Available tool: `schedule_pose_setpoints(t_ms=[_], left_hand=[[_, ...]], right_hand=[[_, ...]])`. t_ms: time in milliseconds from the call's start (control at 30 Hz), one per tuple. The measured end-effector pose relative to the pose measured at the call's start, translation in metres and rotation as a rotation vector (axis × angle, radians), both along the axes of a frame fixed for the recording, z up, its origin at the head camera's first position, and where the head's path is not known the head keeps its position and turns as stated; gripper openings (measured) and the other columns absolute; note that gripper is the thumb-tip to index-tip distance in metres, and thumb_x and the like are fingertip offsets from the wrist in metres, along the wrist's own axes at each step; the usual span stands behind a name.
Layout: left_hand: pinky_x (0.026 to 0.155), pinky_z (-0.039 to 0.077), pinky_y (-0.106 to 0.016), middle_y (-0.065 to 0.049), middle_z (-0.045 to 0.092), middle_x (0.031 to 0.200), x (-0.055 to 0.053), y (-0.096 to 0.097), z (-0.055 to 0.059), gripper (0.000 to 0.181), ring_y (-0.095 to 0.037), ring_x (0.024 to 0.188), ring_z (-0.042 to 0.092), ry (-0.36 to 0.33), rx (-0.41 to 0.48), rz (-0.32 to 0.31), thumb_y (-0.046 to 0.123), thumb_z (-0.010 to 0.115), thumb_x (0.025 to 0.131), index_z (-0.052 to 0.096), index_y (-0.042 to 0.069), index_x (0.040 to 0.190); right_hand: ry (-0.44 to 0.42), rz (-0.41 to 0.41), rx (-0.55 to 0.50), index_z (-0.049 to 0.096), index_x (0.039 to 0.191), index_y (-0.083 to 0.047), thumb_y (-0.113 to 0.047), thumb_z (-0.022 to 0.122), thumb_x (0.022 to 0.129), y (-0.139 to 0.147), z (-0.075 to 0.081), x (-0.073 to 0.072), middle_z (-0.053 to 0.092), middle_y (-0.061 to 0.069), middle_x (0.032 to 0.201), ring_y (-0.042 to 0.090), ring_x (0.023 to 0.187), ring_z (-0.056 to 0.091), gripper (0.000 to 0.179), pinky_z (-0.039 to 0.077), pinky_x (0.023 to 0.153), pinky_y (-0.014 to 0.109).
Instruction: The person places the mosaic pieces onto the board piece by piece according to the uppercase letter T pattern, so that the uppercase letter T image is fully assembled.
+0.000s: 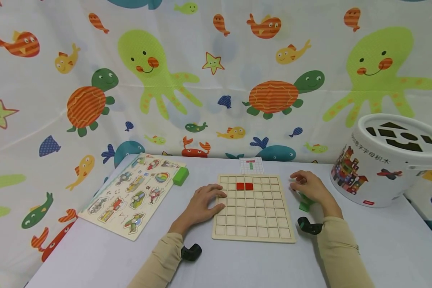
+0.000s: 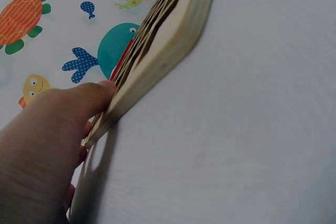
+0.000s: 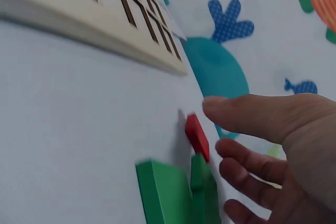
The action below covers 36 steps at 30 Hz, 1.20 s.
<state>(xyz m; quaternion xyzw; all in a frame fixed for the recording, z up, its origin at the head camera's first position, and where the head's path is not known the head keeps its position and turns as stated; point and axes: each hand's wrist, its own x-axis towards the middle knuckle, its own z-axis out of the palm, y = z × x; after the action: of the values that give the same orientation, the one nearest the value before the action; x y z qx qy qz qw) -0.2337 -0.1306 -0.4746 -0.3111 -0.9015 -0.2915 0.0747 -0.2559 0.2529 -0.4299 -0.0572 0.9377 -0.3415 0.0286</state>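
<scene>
A wooden grid board [image 1: 253, 236] lies on the table with two red squares [image 1: 245, 186] side by side in its second row. My left hand [image 1: 201, 204] rests at the board's left edge, thumb and fingertips touching the rim; its thumb [image 2: 86, 98] lies against that edge in the left wrist view. Beyond the board's right side, my right hand [image 1: 311, 188] hovers with fingers loosely bent and nothing between them. Beneath it are green blocks [image 1: 304, 206], partly hidden by the hand in the head view. The right wrist view shows a red block [image 3: 197, 137] beside these green blocks [image 3: 165, 192].
A pattern card [image 1: 251, 165] with red and green squares lies behind the board. On the left sits a picture puzzle board [image 1: 122, 216] with a green block [image 1: 181, 176] at its right edge. A white lidded bucket [image 1: 385, 172] stands at the right.
</scene>
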Motion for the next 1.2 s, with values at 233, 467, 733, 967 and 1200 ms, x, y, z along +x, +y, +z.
schedule_pose_setpoints(t_ms=[233, 467, 733, 967, 1200], left_hand=[[0.107, 0.028, -0.053, -0.003, 0.054, 0.132, 0.001, 0.0, 0.001, 0.025, -0.023, 0.128, 0.046, 0.012, 0.013, -0.003, 0.033, 0.064, 0.088, 0.063, 0.022, 0.11], [0.107, 0.029, -0.053, -0.003, 0.054, 0.131, 0.001, 0.0, 0.0, 0.024, -0.023, 0.128, 0.047, 0.016, 0.02, -0.009, 0.032, 0.065, 0.088, 0.063, 0.023, 0.11], [0.106, 0.029, -0.054, -0.003, 0.054, 0.131, 0.001, 0.0, 0.0, 0.025, -0.024, 0.127, 0.047, 0.029, 0.03, -0.016, 0.032, 0.065, 0.087, 0.063, 0.022, 0.11], [0.108, 0.028, -0.053, -0.002, 0.053, 0.132, 0.001, 0.0, 0.0, 0.025, -0.023, 0.128, 0.046, 0.004, 0.016, -0.006, 0.033, 0.064, 0.088, 0.063, 0.023, 0.111], [0.107, 0.028, -0.053, -0.002, 0.053, 0.133, 0.0, -0.001, -0.001, 0.025, -0.022, 0.128, 0.046, 0.008, 0.011, -0.007, 0.034, 0.064, 0.089, 0.062, 0.024, 0.111]], right_hand=[[-0.075, -0.004, 0.017, 0.052, 0.124, -0.001, -0.032, 0.063, 0.089, 0.015, -0.004, 0.003, 0.052, 0.024, 0.115, 0.034, 0.101, 0.048, 0.048, 0.04, 0.086, 0.049], [-0.061, -0.025, 0.056, 0.055, 0.119, -0.005, -0.039, 0.067, 0.085, 0.012, -0.006, 0.004, 0.053, 0.021, 0.109, 0.033, 0.099, 0.048, 0.05, 0.028, 0.081, 0.052], [-0.031, -0.071, 0.095, 0.057, 0.111, -0.003, -0.037, 0.069, 0.084, 0.01, -0.009, 0.002, 0.055, 0.017, 0.1, 0.028, 0.09, 0.05, 0.045, 0.029, 0.074, 0.044], [-0.022, -0.132, 0.1, 0.056, 0.108, -0.004, -0.036, 0.068, 0.085, 0.005, -0.009, 0.002, 0.056, 0.009, 0.09, 0.023, 0.082, 0.05, 0.041, 0.027, 0.074, 0.039], [-0.045, -0.143, 0.093, 0.055, 0.115, -0.004, -0.028, 0.063, 0.087, 0.002, -0.007, 0.002, 0.058, 0.013, 0.098, 0.026, 0.086, 0.051, 0.038, 0.033, 0.074, 0.038]])
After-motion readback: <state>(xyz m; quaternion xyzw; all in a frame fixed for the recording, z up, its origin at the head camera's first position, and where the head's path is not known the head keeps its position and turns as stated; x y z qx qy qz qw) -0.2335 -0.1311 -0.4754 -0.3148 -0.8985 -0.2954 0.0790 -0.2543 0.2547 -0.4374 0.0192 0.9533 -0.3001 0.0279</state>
